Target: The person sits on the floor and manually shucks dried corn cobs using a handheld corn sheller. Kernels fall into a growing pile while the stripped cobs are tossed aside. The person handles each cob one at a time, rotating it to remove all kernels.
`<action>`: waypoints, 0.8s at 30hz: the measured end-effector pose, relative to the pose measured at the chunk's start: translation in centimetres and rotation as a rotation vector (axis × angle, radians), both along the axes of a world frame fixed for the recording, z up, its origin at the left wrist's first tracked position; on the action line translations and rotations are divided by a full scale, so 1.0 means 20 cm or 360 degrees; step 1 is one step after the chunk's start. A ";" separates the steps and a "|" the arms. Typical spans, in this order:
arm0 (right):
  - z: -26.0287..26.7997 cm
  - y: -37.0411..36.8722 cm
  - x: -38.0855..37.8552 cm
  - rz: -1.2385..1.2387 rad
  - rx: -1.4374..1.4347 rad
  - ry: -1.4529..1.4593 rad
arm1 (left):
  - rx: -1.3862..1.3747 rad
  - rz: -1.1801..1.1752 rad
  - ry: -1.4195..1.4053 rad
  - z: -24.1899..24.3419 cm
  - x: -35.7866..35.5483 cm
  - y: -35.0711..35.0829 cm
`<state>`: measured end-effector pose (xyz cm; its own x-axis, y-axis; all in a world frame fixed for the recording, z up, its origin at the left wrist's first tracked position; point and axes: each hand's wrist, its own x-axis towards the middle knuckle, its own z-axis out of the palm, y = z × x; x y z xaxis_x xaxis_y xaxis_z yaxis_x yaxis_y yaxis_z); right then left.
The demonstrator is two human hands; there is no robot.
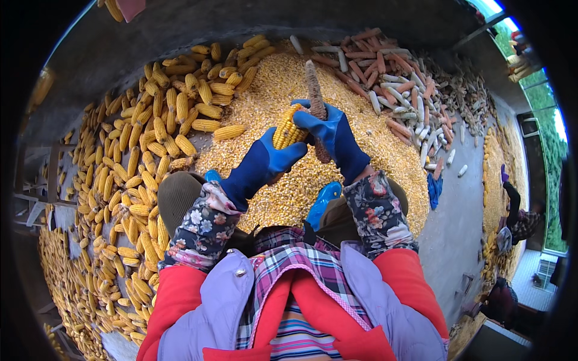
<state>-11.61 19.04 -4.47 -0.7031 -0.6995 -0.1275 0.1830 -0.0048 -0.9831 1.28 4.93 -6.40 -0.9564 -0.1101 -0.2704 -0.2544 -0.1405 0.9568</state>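
My left hand (275, 155), in a blue coated work glove, grips a yellow ear of corn (288, 127) with kernels on the side that shows. My right hand (328, 128), gloved the same way, is closed around a bare brownish corncob (314, 83), which stands up past the fingers and shows again below the palm. Its thumb side meets the upper part of the ear, so the two hands are close together. Beneath them spreads a heap of loose corn kernels (280, 194). The glove fingers hide the far side of the ear.
Many unshelled ears (135, 149) cover the floor on the left. Stripped red and white cobs (397, 85) lie at the upper right, beside dry husks (469, 90). A blue cloth (434, 190) rests at the heap's right edge. Another person (519, 221) is at the far right.
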 end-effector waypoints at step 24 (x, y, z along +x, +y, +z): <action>-0.04 -0.01 -0.01 -0.0088 0.0224 0.0126 | -0.0276 0.0143 -0.0048 -0.10 0.01 0.01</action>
<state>-11.82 18.90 -5.32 -0.7517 -0.6387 -0.1644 0.1083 0.1264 -0.9861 1.49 5.14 -8.39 -0.9323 -0.2420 -0.2687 -0.2774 0.0022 0.9607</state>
